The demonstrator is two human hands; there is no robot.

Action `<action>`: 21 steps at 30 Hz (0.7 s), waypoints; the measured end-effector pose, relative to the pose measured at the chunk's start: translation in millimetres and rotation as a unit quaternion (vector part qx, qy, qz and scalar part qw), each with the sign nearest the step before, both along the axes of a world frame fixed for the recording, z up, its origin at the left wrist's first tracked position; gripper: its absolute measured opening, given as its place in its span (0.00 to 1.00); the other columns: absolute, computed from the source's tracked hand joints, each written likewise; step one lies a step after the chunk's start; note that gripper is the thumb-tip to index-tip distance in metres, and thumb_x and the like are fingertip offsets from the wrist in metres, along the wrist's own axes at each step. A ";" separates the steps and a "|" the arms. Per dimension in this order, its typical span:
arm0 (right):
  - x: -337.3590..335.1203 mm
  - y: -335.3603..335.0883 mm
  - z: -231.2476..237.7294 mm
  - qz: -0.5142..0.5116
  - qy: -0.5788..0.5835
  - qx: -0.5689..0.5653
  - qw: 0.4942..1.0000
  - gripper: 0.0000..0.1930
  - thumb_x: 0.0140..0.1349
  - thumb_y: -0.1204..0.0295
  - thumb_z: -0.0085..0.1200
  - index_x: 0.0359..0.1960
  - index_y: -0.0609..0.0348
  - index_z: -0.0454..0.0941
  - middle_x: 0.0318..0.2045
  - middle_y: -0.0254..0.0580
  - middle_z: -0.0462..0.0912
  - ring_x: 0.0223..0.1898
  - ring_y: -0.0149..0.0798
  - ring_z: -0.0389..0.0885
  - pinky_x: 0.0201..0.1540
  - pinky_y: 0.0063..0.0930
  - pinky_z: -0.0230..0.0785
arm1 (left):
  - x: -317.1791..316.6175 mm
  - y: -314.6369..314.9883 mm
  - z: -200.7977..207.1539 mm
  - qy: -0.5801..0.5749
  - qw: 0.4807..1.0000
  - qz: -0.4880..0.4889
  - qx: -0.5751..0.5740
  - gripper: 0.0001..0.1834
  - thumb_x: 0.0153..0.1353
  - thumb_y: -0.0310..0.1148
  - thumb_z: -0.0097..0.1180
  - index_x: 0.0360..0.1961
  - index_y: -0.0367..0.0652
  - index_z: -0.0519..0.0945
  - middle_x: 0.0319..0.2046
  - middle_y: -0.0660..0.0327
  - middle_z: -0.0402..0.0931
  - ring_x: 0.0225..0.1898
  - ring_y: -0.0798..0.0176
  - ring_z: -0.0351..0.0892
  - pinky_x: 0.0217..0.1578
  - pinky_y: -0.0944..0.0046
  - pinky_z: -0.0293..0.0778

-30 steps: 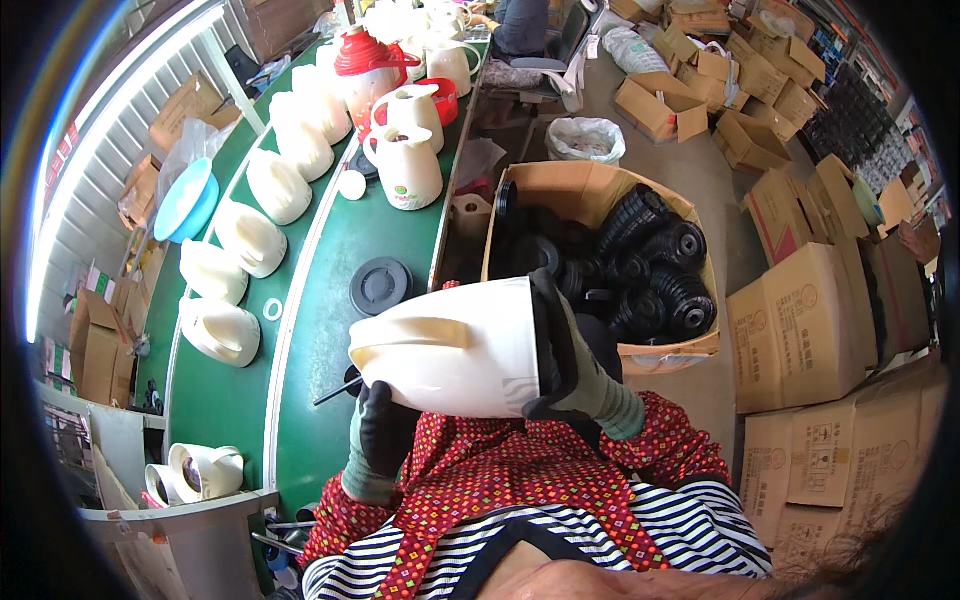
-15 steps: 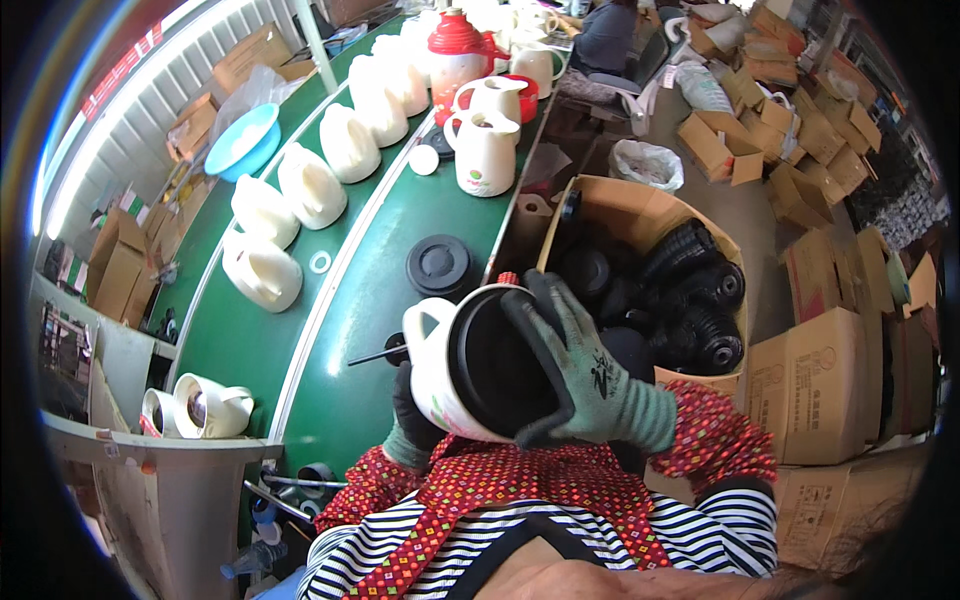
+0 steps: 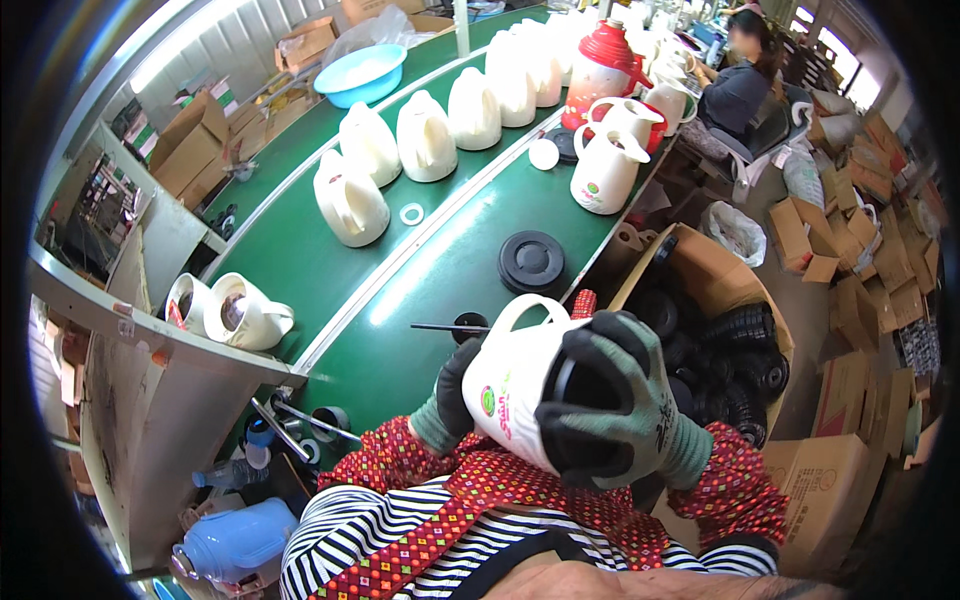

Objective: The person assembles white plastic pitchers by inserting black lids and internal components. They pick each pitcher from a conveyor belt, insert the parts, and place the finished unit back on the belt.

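A white thermos jug (image 3: 508, 390) with a coloured print on its side lies tilted in front of my chest, its handle upward. My gloved left hand (image 3: 447, 400) is closed around the jug's left part; most of its fingers are hidden behind it. Across the black round base (image 3: 574, 378) at the jug's right end, my gloved right hand (image 3: 632, 400) is curled with its fingers gripping the rim. Beyond the jug, a black round disc (image 3: 531, 262) lies on the green table (image 3: 420, 270), near a small black part (image 3: 471, 325) with a thin rod.
White jug shells (image 3: 350, 205) stand in a row at the left, beside a white ring (image 3: 411, 214). Finished-looking jugs (image 3: 605, 175) and a red flask (image 3: 600, 75) stand farther back. A carton (image 3: 770, 315) of black parts is at the right. A person (image 3: 735, 95) sits beyond.
The jug has turned, so its printed side now shows and its base faces more to the right. My right fingers have spread across the base. The whole view has shifted.
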State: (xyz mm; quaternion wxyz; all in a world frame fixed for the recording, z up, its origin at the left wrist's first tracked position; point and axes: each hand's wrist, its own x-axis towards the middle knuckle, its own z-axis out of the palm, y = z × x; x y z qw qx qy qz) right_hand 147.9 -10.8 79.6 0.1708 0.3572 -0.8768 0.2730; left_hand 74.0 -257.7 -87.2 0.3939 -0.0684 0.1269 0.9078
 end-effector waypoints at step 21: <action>-71.9 -63.2 -139.1 -0.064 -0.208 -0.389 0.895 0.38 0.74 0.54 0.56 0.77 0.67 0.60 0.76 0.59 0.61 0.79 0.55 0.55 0.79 0.48 0.49 | -75.7 -190.2 153.3 0.423 0.504 0.169 -0.734 0.56 0.39 0.43 0.86 0.69 0.36 0.70 0.59 0.49 0.77 0.61 0.52 0.77 0.61 0.54 0.76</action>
